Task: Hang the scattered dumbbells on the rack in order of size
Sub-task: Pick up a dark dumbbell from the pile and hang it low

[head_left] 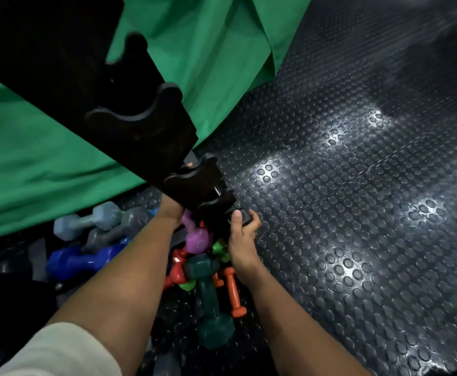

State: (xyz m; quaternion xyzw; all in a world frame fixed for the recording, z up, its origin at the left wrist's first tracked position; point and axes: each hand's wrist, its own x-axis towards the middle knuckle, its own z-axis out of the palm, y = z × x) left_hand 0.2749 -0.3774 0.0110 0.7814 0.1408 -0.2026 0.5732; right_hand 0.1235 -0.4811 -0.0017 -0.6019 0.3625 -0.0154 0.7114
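Here, a black dumbbell (238, 217) meets the lowest cradle of the rack (140, 126).
The right hand (242, 240) grasps its right end; the left hand (173, 210), largely hidden, reaches from the left, grip unclear.

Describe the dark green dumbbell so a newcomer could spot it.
Start at the black rack and drop to the dumbbell pile beneath it. Between the person's forearms lies the dark green dumbbell, pointing toward the camera. It is bigger and duller than the orange dumbbell beside it.
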